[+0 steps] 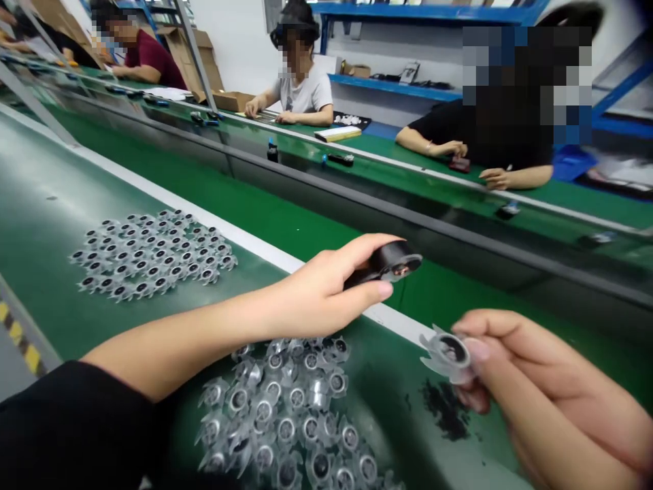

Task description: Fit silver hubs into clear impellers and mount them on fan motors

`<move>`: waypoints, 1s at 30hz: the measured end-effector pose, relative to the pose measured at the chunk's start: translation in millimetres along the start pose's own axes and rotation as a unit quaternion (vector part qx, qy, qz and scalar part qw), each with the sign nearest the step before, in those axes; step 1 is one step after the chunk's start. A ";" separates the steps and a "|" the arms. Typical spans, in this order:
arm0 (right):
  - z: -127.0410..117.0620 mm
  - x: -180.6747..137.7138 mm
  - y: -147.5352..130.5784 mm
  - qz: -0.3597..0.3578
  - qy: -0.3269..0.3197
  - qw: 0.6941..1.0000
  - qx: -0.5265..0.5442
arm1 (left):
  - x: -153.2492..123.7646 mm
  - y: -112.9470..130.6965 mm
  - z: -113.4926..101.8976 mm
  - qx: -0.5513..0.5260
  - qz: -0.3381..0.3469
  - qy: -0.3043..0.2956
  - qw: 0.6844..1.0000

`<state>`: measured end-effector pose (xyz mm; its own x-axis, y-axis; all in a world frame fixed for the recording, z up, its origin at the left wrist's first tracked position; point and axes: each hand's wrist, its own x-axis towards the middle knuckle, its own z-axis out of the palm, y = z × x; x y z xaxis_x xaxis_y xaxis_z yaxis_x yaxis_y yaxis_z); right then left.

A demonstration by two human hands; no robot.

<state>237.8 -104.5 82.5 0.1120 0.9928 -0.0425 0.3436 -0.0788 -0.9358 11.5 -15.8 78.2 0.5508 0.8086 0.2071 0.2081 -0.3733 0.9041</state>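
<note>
Plastic fan wheel (446,354) sits pinched in the right hand's (541,388) fingers; the left hand's (316,296) fingers clench a black ring (388,264), maybe rubber.

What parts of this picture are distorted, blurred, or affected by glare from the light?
In the head view, the wide lens bends the long edges of the green conveyor belt, which also shows pale glare at left; a pixel mosaic covers the co-worker at right; the right hand and clear plastic impeller look slightly soft.

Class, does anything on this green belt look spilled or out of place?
Yes: a patch of black specks lies on the green belt below the right hand, odd beside the grouped clear finned parts.
</note>
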 end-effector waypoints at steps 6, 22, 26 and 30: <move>18.8 1.3 4.9 -0.012 0.020 0.998 0.066 | -9.0 0.8 7.5 0.068 0.031 -0.054 0.996; 28.3 1.6 15.2 0.077 -0.036 0.978 0.188 | -14.5 -2.2 13.7 0.140 0.156 -0.094 0.973; 30.5 0.6 12.7 0.092 -0.017 0.976 0.195 | -16.2 -1.6 14.1 0.164 0.156 -0.085 0.970; 32.7 -0.7 12.7 0.106 0.000 0.976 0.188 | -18.5 -2.9 15.1 0.225 0.172 -0.052 0.958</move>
<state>211.6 -103.2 59.2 0.1426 0.9580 -0.2487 -0.0541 -0.2433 -0.9684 13.0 -36.5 66.1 0.7216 0.5618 0.4046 0.3147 -0.7868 0.5310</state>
